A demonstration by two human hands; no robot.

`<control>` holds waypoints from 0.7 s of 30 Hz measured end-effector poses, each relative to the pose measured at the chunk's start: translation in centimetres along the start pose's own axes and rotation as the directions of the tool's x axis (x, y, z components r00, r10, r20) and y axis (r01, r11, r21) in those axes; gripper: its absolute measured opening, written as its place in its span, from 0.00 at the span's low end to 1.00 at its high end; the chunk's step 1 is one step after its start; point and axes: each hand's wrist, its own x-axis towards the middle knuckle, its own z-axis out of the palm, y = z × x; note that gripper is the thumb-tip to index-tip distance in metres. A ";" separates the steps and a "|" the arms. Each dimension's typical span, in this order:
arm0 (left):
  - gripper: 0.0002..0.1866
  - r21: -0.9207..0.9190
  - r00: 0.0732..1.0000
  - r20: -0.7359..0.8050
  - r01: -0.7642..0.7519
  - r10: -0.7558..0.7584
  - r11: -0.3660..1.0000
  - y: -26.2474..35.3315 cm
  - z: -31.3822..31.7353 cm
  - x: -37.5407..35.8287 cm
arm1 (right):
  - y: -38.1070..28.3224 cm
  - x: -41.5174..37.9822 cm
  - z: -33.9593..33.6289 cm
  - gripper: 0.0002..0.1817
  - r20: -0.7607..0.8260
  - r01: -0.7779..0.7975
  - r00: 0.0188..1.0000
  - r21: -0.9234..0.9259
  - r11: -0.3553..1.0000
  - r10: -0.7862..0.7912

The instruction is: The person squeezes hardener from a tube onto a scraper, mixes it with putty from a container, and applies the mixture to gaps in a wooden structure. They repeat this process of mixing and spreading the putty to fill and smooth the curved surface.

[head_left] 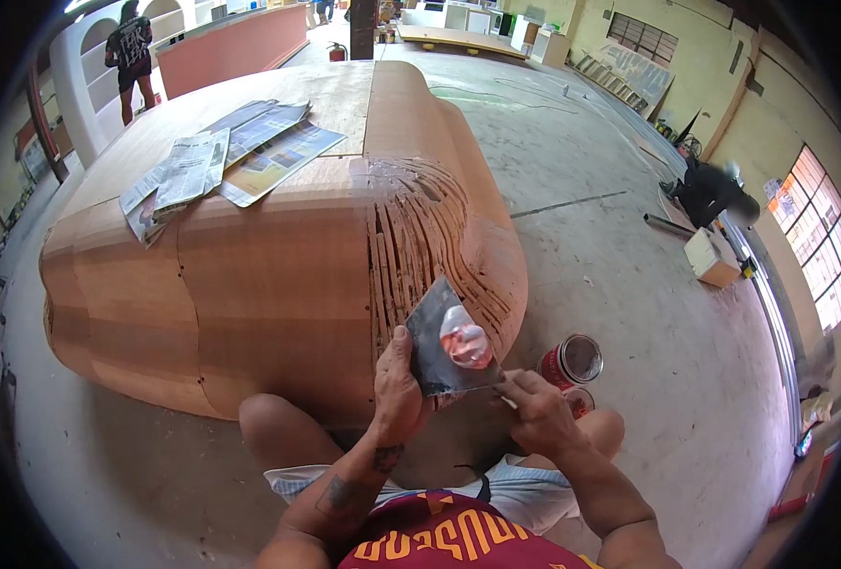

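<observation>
My left hand (397, 384) grips a flat grey metal plate (430, 346) by its left edge, thumb on top. A glossy blob of pink and white putty (465, 339) sits on the plate. My right hand (539, 408) is closed at the plate's lower right corner, around a thin tool that looks like a putty knife (507, 391); its blade is mostly hidden. Just beyond the plate stands a large curved plywood form (278, 284), with open slits between the wooden strips (420, 218) at its rounded corner.
An open can (555, 368) and a smaller tub (580, 402) stand on the floor to my right. Newspapers (249, 156) lie on the form. One person (131, 57) stands far left; another (710, 194) bends low at right, near a pale block (712, 258).
</observation>
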 end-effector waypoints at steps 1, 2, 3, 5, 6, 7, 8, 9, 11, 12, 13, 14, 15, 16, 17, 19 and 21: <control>0.27 0.006 1.000 -0.018 -0.024 0.024 1.000 0.1 -0.4 0.1 | 0.7 -0.4 0.1 0.23 0.009 0.001 1.000 -0.063 0.998 0.000; 0.26 0.014 0.998 -0.033 -0.046 0.047 0.999 0.2 -0.9 0.3 | 1.2 -0.9 0.0 0.22 0.014 0.000 1.000 -0.128 0.992 0.001; 0.26 0.020 0.996 -0.045 -0.074 0.075 0.997 0.2 -1.2 0.8 | 1.6 -1.3 -0.6 0.21 -0.052 -0.166 0.985 0.019 0.986 0.167; 0.25 0.129 0.986 -0.049 -0.154 0.161 0.980 0.4 -2.1 1.0 | 1.9 -2.4 -1.1 0.19 -0.070 -0.384 0.895 0.380 0.842 0.440; 0.24 0.189 0.979 -0.046 -0.188 0.200 0.964 0.5 -2.2 0.9 | 1.7 -2.8 -1.2 0.18 -0.050 -0.419 0.842 0.567 0.709 0.538; 0.24 0.213 0.974 -0.049 -0.206 0.221 0.955 0.4 -2.1 0.8 | 1.2 -3.4 -1.0 0.17 0.000 -0.366 0.826 0.761 0.536 0.564; 0.24 0.237 0.970 -0.046 -0.223 0.241 0.945 0.4 -1.8 0.7 | 0.7 -3.7 -0.9 0.17 0.049 -0.285 0.816 0.901 0.327 0.576; 0.23 0.259 0.965 -0.040 -0.240 0.259 0.936 0.2 -1.4 0.8 | 0.0 -3.6 -0.5 0.17 0.093 -0.281 0.823 0.924 0.259 0.560; 0.23 0.349 0.944 -0.015 -0.304 0.329 0.886 -0.6 -1.3 0.6 | -1.6 -2.8 0.7 0.17 0.174 -0.274 0.840 0.954 0.124 0.514; 0.23 0.391 0.930 0.001 -0.338 0.367 0.856 -0.9 -1.1 0.5 | -1.8 -2.6 1.1 0.18 0.167 -0.255 0.844 0.961 0.106 0.509; 0.23 0.439 0.926 0.029 -0.350 0.376 0.828 -1.1 -0.9 0.3 | -1.7 -2.5 1.5 0.18 0.161 -0.237 0.849 0.967 0.090 0.503; 0.23 0.485 0.921 0.054 -0.363 0.386 0.796 -1.2 -0.6 -0.2 | -1.7 -2.3 1.8 0.19 0.158 -0.222 0.854 0.972 0.072 0.496; 0.23 0.530 0.915 0.077 -0.374 0.396 0.761 -1.3 -0.2 -0.7 | -1.7 -2.1 2.1 0.19 0.144 -0.211 0.849 0.974 0.077 0.508; 0.23 0.607 0.912 0.098 -0.371 0.397 0.703 -1.2 0.1 -1.2 | -1.7 -1.9 2.3 0.19 0.131 -0.201 0.844 0.976 0.080 0.520; 0.23 0.678 0.910 0.121 -0.368 0.397 0.637 -1.2 0.4 -1.7 | -1.8 -1.6 2.5 0.19 0.119 -0.191 0.838 0.978 0.082 0.532; 0.23 0.776 0.901 0.189 -0.381 0.391 0.502 -1.3 0.3 -2.2 | -2.3 -0.8 2.4 0.19 0.100 -0.150 0.841 0.987 0.052 0.532; 0.22 0.831 0.886 0.277 -0.415 0.371 0.370 -1.4 -0.4 -2.6 | -2.3 0.1 2.1 0.18 0.082 -0.126 0.838 0.991 0.046 0.540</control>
